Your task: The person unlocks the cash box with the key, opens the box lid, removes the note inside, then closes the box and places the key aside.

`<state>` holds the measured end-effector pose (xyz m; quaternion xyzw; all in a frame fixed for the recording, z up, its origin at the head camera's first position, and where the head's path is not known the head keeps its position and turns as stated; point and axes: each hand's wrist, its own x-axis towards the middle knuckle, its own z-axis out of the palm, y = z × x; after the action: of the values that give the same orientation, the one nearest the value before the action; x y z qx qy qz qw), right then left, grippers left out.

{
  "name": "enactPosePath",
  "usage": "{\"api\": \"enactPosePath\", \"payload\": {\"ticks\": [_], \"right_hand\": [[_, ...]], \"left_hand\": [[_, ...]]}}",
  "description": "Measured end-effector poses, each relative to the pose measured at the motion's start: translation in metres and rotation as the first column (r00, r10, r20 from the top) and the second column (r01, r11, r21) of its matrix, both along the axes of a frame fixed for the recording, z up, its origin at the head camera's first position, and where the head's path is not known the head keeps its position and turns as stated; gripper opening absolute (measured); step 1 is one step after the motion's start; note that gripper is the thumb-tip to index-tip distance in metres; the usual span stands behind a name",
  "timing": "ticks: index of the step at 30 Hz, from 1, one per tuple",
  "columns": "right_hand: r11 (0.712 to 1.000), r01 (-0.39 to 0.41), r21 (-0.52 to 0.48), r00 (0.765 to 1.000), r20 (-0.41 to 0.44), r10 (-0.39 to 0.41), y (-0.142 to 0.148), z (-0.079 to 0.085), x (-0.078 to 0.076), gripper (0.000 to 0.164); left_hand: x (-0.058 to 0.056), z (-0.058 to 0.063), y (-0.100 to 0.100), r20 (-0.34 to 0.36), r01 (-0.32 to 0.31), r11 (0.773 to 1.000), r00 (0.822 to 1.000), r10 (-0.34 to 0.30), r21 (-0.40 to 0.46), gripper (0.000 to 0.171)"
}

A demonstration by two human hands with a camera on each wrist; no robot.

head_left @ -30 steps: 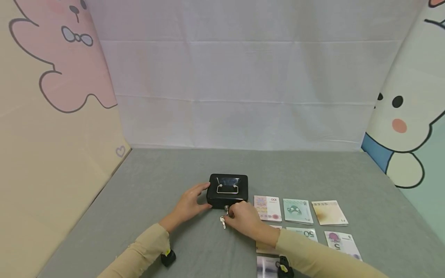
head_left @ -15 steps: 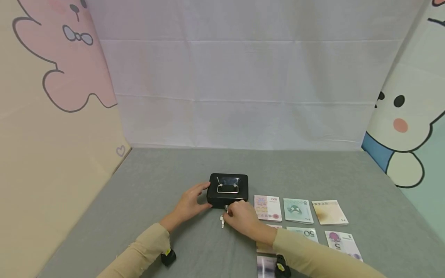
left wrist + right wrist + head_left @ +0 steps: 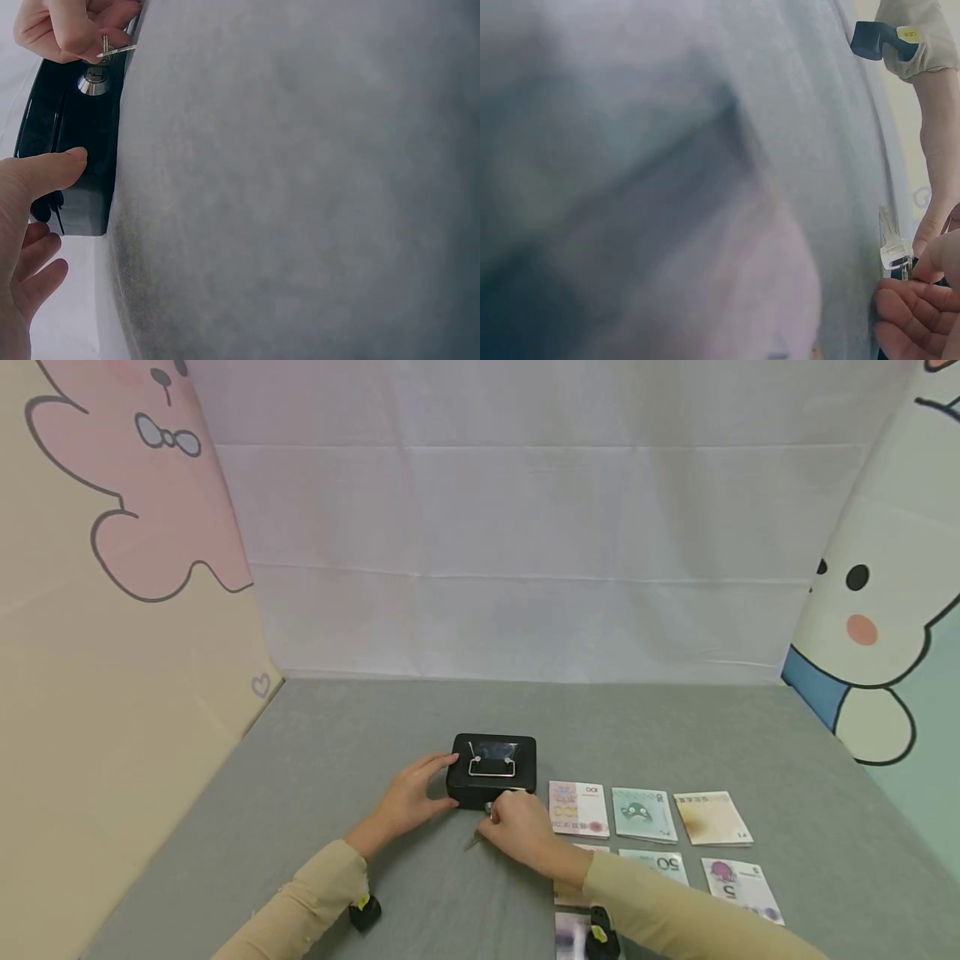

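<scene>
A black cash box [image 3: 491,768] with a wire handle on its lid stands on the grey table. My left hand [image 3: 408,799] holds the box by its left side, thumb on the front face, as the left wrist view shows. At the box's front, my right hand [image 3: 522,831] pinches a key at the round silver lock [image 3: 94,81]. From the same ring a second key [image 3: 892,251] dangles, seen in the right wrist view. The fingers hide most of the pinched key. The lid is down.
To the right of the box lie banknote stacks in rows, among them a pink 100 stack [image 3: 578,809], a green stack [image 3: 643,815] and a yellowish stack [image 3: 712,818]. The right forearm passes over some nearer stacks. A white cloth [image 3: 525,527] hangs behind the table.
My right hand has turned slightly at the lock, and the dangling key has swung and now shows edge-on, nearer the fingers. My left hand and the box have hardly moved.
</scene>
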<state>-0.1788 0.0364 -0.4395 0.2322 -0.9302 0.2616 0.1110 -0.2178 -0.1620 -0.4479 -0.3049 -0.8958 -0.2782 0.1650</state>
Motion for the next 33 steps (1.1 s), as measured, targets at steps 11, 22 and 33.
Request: {"api": "enactPosePath", "payload": {"ticks": [11,22,33], "right_hand": [[1.0,0.004,0.009,0.999,0.046,-0.004,-0.0037,0.0076,0.0005,0.045],[1.0,-0.02,-0.017,0.99,0.138,0.022,-0.0007,0.0079,-0.0055,0.046],[0.998,0.008,0.067,0.994,0.108,-0.016,-0.0003,0.0083,-0.0066,0.046]], "left_hand": [[-0.0011,0.0012,-0.0017,-0.044,0.015,1.0,0.999,-0.015,-0.005,0.067],[0.0019,0.0055,0.0002,0.005,-0.043,0.998,0.999,0.043,-0.037,0.066],[0.0,0.0042,0.0041,0.014,-0.059,0.997,0.998,0.06,-0.049,0.065]]}}
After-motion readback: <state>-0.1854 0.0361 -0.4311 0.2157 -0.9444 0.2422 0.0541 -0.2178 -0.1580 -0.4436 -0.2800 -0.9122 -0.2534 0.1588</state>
